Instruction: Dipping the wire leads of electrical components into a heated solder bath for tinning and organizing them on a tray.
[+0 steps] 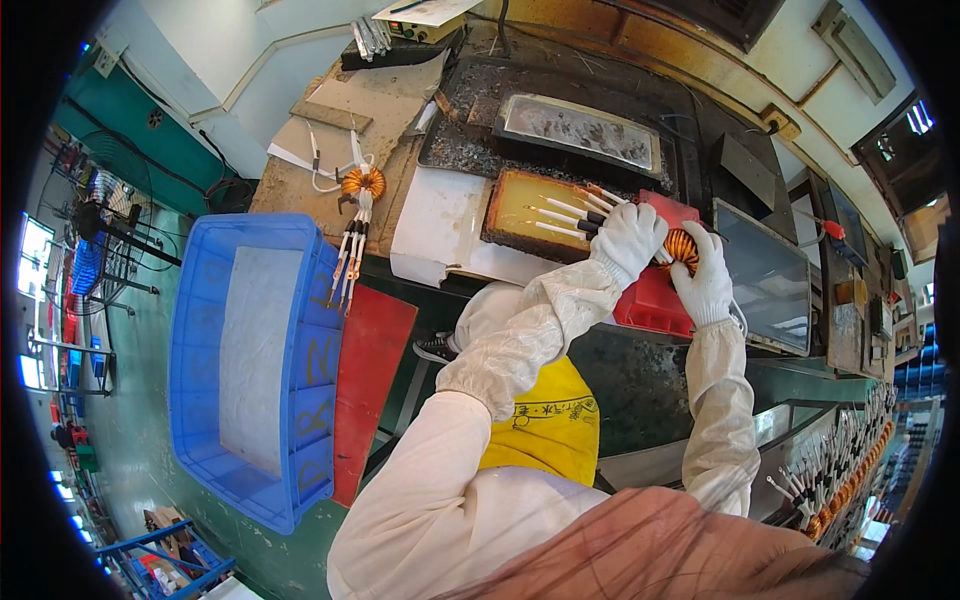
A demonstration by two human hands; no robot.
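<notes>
Both my hands wear white gloves. My left hand (629, 240) is closed round a bundle of white-sleeved wire leads (562, 213), their bare coppery ends pointing left. The leads come from a copper-wound ring coil (682, 249), which my right hand (706, 281) grips from its right side. Just left of my hands, the lead ends hang over a shallow tray (490, 222) of yellowish, cloudy material; I cannot tell whether they touch it. Beneath the coil is a red plastic bin (655, 305), partly hidden by my hands.
Behind the tray stands a dark rectangular pot (580, 133) with a silvery, crusted surface. A second ring coil (363, 184) lies at the bench's left, its leads hanging over the edge. A blue crate (312, 400) stands at left, and several coils (838, 490) line the lower right.
</notes>
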